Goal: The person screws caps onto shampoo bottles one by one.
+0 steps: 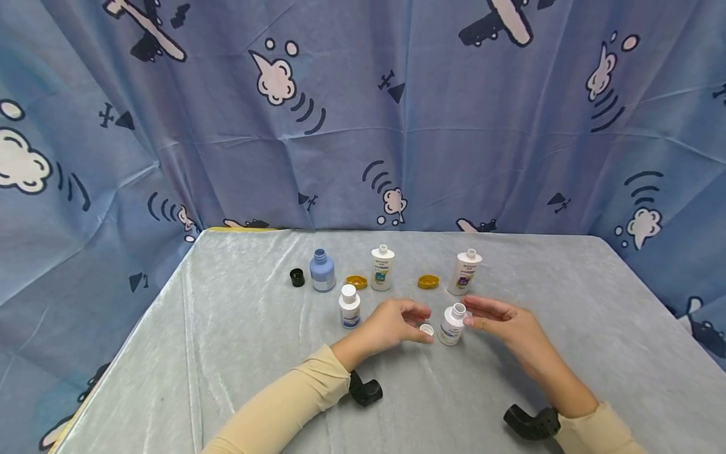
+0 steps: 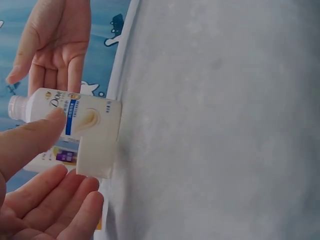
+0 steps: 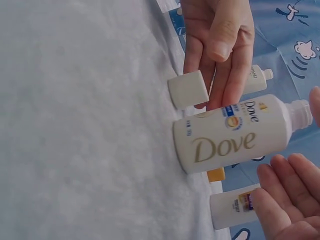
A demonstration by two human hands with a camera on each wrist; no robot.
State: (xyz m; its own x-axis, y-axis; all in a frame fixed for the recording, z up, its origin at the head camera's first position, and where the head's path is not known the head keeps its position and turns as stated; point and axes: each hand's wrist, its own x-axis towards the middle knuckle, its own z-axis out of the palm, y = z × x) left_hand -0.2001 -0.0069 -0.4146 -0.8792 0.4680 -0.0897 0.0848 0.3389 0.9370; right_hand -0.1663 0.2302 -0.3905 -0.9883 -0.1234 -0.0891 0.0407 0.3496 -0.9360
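Observation:
An uncapped white Dove bottle (image 1: 452,325) stands upright on the table, its threaded neck bare. A small white cap (image 1: 426,330) sits to its left, hollow side up; in the right wrist view the cap (image 3: 188,90) rests on the cloth beside the bottle (image 3: 230,132). Around the cap, thumb and fingers spread apart, is my left hand (image 1: 397,323); I see no grip on it. My right hand (image 1: 501,323) is at the bottle's right side with parted fingers, close to the neck and not wrapped round it. Whether its fingertips touch the bottle I cannot tell.
A capped white bottle (image 1: 350,308) stands left of my left hand. Farther back are a blue bottle (image 1: 322,272), a black cap (image 1: 297,277), two white bottles without caps (image 1: 382,270) (image 1: 465,272), and two yellow caps (image 1: 357,282) (image 1: 428,281). A patterned curtain (image 1: 340,126) hangs behind.

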